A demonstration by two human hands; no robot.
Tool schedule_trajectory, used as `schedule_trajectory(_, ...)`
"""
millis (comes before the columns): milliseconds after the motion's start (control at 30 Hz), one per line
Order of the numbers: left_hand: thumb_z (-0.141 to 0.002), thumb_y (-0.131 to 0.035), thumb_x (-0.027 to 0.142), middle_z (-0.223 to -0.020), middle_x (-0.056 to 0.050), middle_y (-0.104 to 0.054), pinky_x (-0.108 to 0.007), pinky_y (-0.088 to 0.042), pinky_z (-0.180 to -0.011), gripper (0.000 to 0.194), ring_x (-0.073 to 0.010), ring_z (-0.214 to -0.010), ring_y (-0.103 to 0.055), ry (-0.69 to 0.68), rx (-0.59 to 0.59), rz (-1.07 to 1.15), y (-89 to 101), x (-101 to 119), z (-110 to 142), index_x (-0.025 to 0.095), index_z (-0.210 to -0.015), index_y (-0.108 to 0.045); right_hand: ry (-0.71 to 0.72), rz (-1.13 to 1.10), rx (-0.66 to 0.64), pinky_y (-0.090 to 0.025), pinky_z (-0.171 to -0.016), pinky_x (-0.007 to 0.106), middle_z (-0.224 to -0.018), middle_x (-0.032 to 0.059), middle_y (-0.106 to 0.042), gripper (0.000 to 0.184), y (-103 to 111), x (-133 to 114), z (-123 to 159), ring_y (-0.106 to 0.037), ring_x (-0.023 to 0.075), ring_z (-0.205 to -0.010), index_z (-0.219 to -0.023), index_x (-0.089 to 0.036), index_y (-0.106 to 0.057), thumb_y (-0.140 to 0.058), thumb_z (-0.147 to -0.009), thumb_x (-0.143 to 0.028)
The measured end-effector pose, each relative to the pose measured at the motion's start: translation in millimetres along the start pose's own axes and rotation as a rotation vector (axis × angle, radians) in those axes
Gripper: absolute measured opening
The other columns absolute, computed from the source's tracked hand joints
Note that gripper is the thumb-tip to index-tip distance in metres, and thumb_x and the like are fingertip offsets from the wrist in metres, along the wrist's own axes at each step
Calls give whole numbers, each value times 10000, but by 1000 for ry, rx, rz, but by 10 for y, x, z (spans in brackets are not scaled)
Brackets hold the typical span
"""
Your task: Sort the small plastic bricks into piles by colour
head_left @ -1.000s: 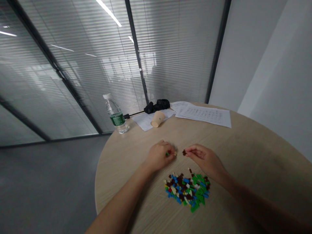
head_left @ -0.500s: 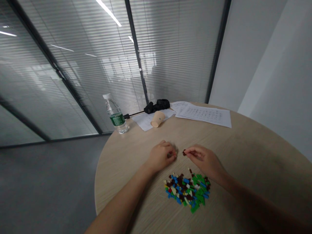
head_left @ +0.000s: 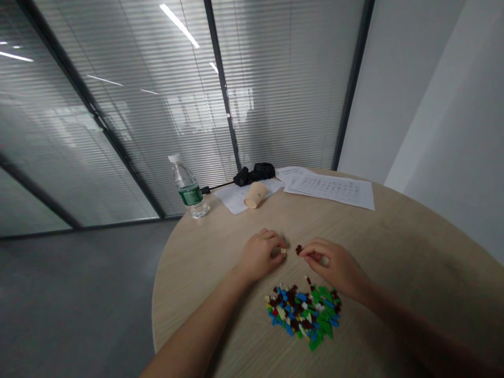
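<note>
Between the thumb and fingers of my left hand (head_left: 263,255) is a small cream building brick (head_left: 283,252). My right hand (head_left: 329,261) pinches a dark brown building brick (head_left: 298,250) at its fingertips, a short gap away from the left hand. Nearer to me, below both hands, lies a loose pile of small building bricks (head_left: 303,312) in green, blue, brown, cream, white, with a few red and yellow ones. The exact shapes of the held bricks are too small to make out.
A water bottle (head_left: 190,192) with a green label stands at the table's far left edge. A beige paper cup (head_left: 255,195) lies on its side on a sheet of paper. Behind it sits a black bundled item (head_left: 255,173). Printed sheets (head_left: 331,190) lie at the far right of the round table (head_left: 189,273).
The view has shifted slightly. My left fingers have turned a little, so more of the cream brick shows. My right hand still pinches the brown brick in nearly the same place.
</note>
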State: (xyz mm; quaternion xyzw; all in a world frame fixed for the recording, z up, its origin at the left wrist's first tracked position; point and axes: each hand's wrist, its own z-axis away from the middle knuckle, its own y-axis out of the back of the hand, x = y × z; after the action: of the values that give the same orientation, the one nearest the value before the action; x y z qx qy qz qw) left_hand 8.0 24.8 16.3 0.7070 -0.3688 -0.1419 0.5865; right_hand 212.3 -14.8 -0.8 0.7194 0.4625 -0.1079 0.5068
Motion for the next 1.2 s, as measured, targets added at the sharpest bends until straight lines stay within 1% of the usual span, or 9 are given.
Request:
schedule_trajectory(133,-793,-569,259,-934,-36,-604,-316,-410,-801,159,-193,-917,-499,2,-7,-14,-27,-11,-9,204,-930,-630,44,105,-181,-434,-592,238,-722,29,-620,113,77,17,10,-565,141,-657,-721,-182,-636,-540,-771,-146)
schedule_trajectory(200,-804,-561,256,-927,-37,-609,-313,-410,-800,142,-191,-911,-501,-4,-20,-17,-35,-17,-12,203,-909,-639,57,119,-234,-432,-618,245,-734,31,-632,107,100,23,16,-571,148,-684,-722,-181,-645,-555,-763,-140)
schedule_trajectory(333,-809,-565,258,-915,-31,-614,-303,-411,-794,118,-186,-903,-503,-22,-15,-17,-44,-31,-9,200,-878,-641,82,95,-302,-442,-681,263,-783,43,-654,123,107,33,27,-582,161,-752,-756,-183,-672,-560,-763,-134)
schedule_trajectory(567,-803,-582,273,-919,-27,-611,-304,-407,-796,119,-185,-910,-505,-22,29,-12,-25,-48,7,202,-884,-635,70,53,-361,-444,-678,251,-807,46,-648,169,116,35,29,-586,150,-759,-795,-186,-692,-533,-788,-132)
schedule_trajectory(700,-806,-569,238,-886,-33,-609,-295,-405,-784,98,-178,-878,-512,-59,23,11,36,-21,5,188,-858,-635,49,49,-378,-438,-650,238,-805,50,-640,161,124,30,28,-580,146,-744,-806,-175,-692,-538,-784,-136)
schedule_trajectory(767,-806,-555,209,-848,-25,-609,-279,-404,-768,86,-167,-854,-518,-103,-15,51,88,6,6,184,-826,-634,40,41,-378,-437,-654,237,-815,55,-640,166,124,27,30,-580,145,-747,-808,-169,-692,-534,-781,-125)
schedule_trajectory(933,-739,-611,157,-757,8,-608,-242,-405,-731,68,-134,-779,-538,-216,-197,202,208,70,25,184,-788,-650,37,36,-379,-432,-665,235,-812,54,-637,173,118,30,31,-584,147,-758,-798,-169,-690,-524,-780,-120)
schedule_trajectory(1033,-710,-629,134,-739,13,-617,-234,-409,-721,78,-124,-752,-551,-236,-275,252,229,86,43,187,-751,-668,35,36,-386,-428,-665,233,-808,49,-632,183,122,31,24,-584,143,-752,-793,-175,-689,-517,-778,-114)
schedule_trajectory(1200,-678,-641,114,-744,8,-624,-230,-419,-692,128,-121,-730,-559,-231,-343,293,227,114,74,195,-764,-691,47,28,-387,-422,-673,235,-808,41,-626,183,119,38,22,-580,142,-753,-810,-187,-694,-528,-776,-119)
